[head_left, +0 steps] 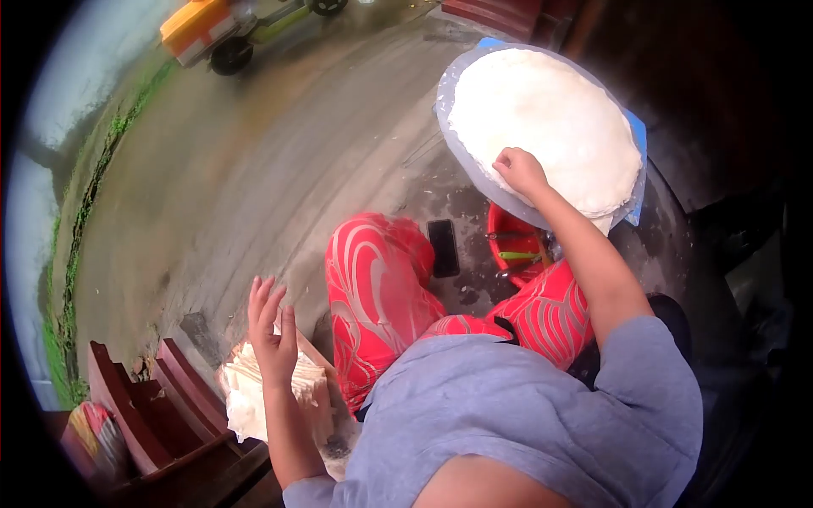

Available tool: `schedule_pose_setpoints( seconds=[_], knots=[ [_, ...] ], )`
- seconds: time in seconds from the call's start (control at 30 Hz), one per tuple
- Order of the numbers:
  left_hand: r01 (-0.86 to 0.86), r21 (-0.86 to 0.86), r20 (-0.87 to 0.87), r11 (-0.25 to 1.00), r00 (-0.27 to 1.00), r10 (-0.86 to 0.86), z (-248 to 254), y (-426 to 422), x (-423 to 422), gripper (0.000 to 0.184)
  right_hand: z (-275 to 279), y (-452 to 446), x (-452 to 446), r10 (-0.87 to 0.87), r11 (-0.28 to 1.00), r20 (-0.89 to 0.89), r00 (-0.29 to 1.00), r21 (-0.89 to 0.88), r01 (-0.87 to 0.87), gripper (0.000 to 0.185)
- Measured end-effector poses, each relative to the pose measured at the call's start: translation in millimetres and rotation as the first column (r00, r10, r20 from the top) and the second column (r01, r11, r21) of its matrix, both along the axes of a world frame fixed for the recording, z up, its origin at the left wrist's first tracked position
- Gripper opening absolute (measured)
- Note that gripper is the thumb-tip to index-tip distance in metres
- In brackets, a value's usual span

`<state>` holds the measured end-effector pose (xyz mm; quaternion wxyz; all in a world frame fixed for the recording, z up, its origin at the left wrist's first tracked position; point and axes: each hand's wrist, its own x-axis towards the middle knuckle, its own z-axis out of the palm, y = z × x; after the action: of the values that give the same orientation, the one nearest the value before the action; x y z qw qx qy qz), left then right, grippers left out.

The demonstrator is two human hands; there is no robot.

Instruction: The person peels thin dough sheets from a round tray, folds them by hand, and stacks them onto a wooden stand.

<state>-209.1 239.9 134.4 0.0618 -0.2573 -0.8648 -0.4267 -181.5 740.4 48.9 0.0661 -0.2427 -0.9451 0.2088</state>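
Note:
My right hand [521,171] is over the near left part of a large stack of round, thin white sheets [550,110], perhaps dough wrappers. Its fingers are curled together, and whatever they may pinch is too small to make out. The stack lies on a round grey tray [460,140], with blue corners [637,131] showing beneath. Raised on the other side, my left hand [274,334] has its fingers spread and holds nothing. Below and behind it sits a pile of folded, cream-coloured sheets [246,394], partly hidden by the hand and forearm.
Between my knees a black phone [442,247] lies on the concrete ground. A red basin [501,222] beside it holds a green-handled tool [518,255]. Dark red steps or boards [127,406] stand at lower left. A scooter with an orange box [195,30] is farther off.

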Motion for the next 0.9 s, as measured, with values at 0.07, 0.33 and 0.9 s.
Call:
schedule_pose_setpoints(
  seconds=[0.07,0.33,0.9],
  knots=[
    [0.115,0.006,-0.054,0.993,0.992,-0.115,12,41,-8,0.025,-8,1,-20,-0.089,0.996,-0.100,0.991,-0.036,0.086,0.020],
    [0.461,-0.102,-0.114,0.882,0.875,-0.471,39,168,-19,0.028,-14,-2,-55,-0.139,0.990,0.007,0.990,0.008,0.139,0.017],
    [0.433,-0.678,0.111,0.595,0.860,-0.499,-56,370,-59,0.071,-5,51,-41,-0.259,0.572,-0.049,0.965,-0.813,0.113,0.022]
  ],
)
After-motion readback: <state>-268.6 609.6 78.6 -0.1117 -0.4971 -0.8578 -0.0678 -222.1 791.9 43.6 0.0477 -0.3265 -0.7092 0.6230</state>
